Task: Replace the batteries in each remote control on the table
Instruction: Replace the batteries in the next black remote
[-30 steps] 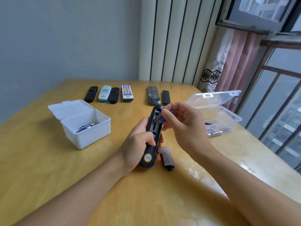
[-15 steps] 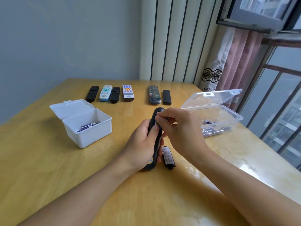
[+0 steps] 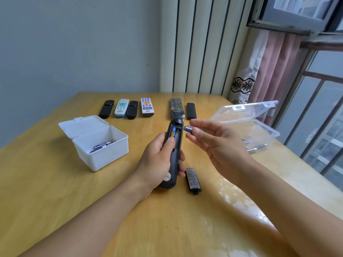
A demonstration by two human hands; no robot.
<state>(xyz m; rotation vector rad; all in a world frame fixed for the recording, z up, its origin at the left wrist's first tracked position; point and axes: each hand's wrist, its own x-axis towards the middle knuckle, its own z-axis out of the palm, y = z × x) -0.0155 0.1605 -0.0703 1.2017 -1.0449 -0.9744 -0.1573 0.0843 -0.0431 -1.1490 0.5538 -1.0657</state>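
Nearest the camera, the loose battery cover lies on the wooden table just right of the black remote, which the left hand grips face down, thumb resting on the open compartment. One battery sits in the left slot; the slot beside it looks empty. Half a second ago the right hand was bent over the compartment; now it has drawn back to the right and pinches a second battery between thumb and fingertips, just beside the remote's far end. By my reading that means one cell is dealt with and this one is either just pulled or about to go in; which, I cannot tell. Further off, the white box at left holds a few batteries, the clear box at right holds more, and six other remotes lie in a row at the table's far edge.
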